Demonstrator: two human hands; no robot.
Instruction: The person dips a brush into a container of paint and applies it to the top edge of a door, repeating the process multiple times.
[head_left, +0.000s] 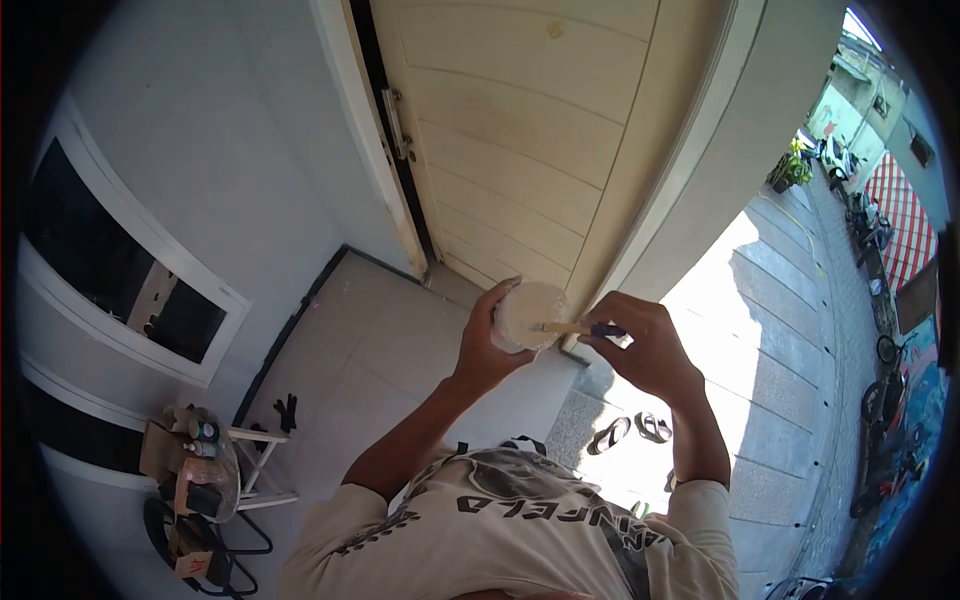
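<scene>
My left hand (484,340) grips a small round container (528,312) holding pale, cream-coloured paste, tilted toward me at chest height. My right hand (645,345) holds a thin tool with a dark blue handle (605,330); its pale blade end (556,327) dips into the container's paste. Both hands are raised in front of a cream panelled door (530,130). The door's surface shows lighter, patchy smears across its panels.
A white door frame (365,130) with a metal hinge (395,122) stands left of the door. A window (110,270) sits in the grey wall. A white stool with cans and clutter (205,460) is lower left. Sandals (630,430) lie on the paved floor.
</scene>
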